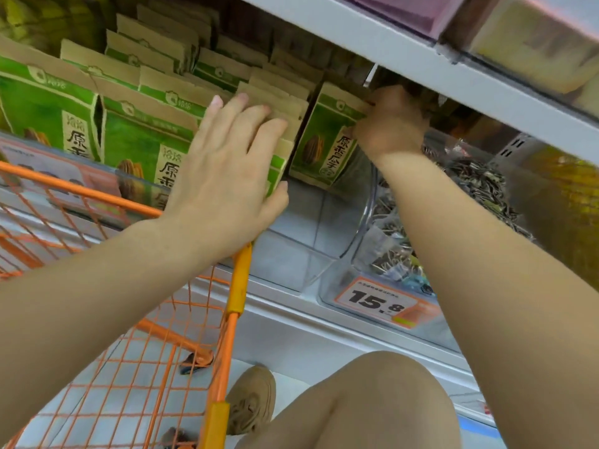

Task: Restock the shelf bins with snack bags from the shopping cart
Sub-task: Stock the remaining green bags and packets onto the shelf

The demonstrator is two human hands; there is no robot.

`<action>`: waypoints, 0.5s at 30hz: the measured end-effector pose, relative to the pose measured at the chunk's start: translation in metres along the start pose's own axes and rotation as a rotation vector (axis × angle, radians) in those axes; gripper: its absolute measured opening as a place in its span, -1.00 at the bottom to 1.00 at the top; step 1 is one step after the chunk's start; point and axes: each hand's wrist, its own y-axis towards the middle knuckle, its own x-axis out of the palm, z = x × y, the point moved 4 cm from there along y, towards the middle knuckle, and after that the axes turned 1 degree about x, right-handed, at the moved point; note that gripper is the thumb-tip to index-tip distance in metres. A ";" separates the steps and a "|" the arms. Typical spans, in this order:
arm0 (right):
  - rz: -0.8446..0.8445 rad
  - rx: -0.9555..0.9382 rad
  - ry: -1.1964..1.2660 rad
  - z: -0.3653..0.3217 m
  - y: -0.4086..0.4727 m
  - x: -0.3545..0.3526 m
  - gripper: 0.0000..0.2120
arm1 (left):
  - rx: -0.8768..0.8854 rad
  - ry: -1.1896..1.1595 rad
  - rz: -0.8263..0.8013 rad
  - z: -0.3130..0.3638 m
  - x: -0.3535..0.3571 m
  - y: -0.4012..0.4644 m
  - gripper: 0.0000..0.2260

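Note:
Rows of green-and-brown snack bags (142, 131) stand upright in a clear shelf bin (293, 251). My left hand (227, 166) lies flat with straight fingers against the front bags of one row, pressing them back. My right hand (390, 124) grips the upper right edge of a single green snack bag (327, 140), which stands tilted at the right end of the rows, just under the shelf above. The orange shopping cart (238, 286) is at the lower left; its visible part shows no bags.
A grey shelf board (421, 56) hangs low over my right hand. To the right sits a clear bin of loose sunflower seeds (470, 189) with an orange price tag (382, 301) reading 15.8. My knee and shoe are below, beside the cart.

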 end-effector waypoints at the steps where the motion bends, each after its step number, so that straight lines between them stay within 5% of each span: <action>1: 0.016 0.018 0.011 0.001 0.006 0.002 -0.66 | 0.000 -0.016 0.012 0.000 0.000 0.000 -0.48; 11: -0.040 0.117 0.093 0.008 0.019 0.006 -0.31 | 0.006 -0.032 0.050 0.001 0.001 -0.002 -0.52; 15: -0.044 0.090 0.122 0.002 0.003 -0.004 -0.43 | 0.040 0.015 0.065 0.005 -0.006 -0.007 -0.42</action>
